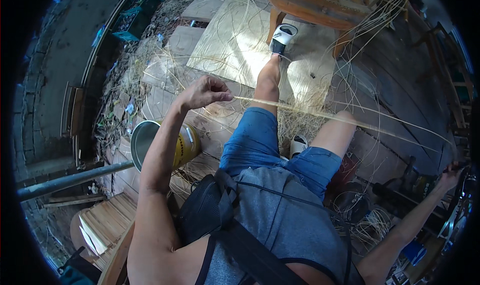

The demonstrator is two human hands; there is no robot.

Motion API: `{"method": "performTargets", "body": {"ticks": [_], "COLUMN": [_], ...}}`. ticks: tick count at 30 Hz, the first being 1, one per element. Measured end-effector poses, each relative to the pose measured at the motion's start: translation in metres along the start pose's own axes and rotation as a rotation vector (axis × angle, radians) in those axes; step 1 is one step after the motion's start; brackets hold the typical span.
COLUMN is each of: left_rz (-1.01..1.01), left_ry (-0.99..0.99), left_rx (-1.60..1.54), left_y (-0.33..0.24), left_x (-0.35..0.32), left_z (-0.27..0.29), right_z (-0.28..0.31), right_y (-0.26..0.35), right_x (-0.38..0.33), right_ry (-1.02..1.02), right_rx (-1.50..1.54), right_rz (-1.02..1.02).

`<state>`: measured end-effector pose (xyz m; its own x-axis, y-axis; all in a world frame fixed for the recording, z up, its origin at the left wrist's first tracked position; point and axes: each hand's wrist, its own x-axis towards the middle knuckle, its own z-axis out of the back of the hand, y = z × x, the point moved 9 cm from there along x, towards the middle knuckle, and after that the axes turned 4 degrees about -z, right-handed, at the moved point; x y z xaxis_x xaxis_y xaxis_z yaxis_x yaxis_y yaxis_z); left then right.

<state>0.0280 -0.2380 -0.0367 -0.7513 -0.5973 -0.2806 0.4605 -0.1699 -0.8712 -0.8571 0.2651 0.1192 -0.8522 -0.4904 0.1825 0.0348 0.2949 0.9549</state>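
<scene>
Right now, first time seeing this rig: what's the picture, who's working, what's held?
No machine here, just one person working bare-handed. The only picture comes from the left of two wide head-worn cameras looking down, so straight edges bend. The left hand pinches a strand running rightward. The right hand is far out at the dim right edge; what it holds, if anything, is unclear. Loose fibres and a board lie on the floor; a chair is ahead, a bucket at left.

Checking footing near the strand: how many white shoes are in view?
2: one white shoe beside the wooden chair leg at the top; the other between the legs of the blue shorts, below the pale strand, partly hidden.
</scene>
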Motion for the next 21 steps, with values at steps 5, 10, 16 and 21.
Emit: {"method": "performTargets", "body": {"ticks": [5,10,16,21], "left_rz": [0.081,0.133,0.221,0.147], "left_ry": [0.07,0.061,0.075,0.088], "left_rx": [0.008,0.011,0.042,0.05], "left_y": [0.033,0.04,0.048,0.053], "left_x": [0.016,0.006,0.006,0.032], "left_z": [0.004,0.014,0.017,0.008], "right_z": [0.011,-0.022,-0.017,0.065], "right_y": [0.04,0.01,-0.012,0.049], "right_x": [0.044,0.037,0.019,0.057], "right_ry": [0.276,-0.032,-0.278,-0.102], "right_rx": [0.032,-0.132,-0.201,-0.175], "right_rz": [-0.076,-0.057,-0.03,-0.029]}}
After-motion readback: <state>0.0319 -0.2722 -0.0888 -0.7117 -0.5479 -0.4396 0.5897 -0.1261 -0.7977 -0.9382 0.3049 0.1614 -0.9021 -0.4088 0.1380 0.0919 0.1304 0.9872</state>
